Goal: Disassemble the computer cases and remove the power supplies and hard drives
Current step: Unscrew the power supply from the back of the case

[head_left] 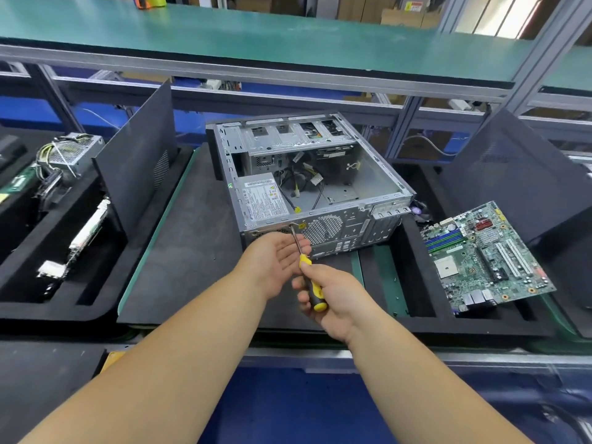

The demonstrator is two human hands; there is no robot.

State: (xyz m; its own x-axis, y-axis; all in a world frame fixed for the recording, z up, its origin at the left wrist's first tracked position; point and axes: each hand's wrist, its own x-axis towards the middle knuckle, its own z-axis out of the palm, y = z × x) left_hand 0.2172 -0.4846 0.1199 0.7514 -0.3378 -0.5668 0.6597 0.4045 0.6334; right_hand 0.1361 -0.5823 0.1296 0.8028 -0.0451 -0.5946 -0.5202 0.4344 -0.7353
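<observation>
Screwdriver tip at the rear of an open case.

The case (307, 181) lies on its side on a dark mat (192, 251), its PSU (266, 200) in the near-left corner amid loose cables. The right hand (333, 299) grips the yellow-black screwdriver (307, 270), tip at the rear panel's top edge beside the PSU. The left hand (275, 261) is cupped open, palm up, under the shaft. A motherboard (483, 254) lies to the right; a side panel (137, 155) leans on the left.

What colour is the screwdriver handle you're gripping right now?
Yellow and black; the screwdriver handle shows best in the head view, in the right hand.
</observation>
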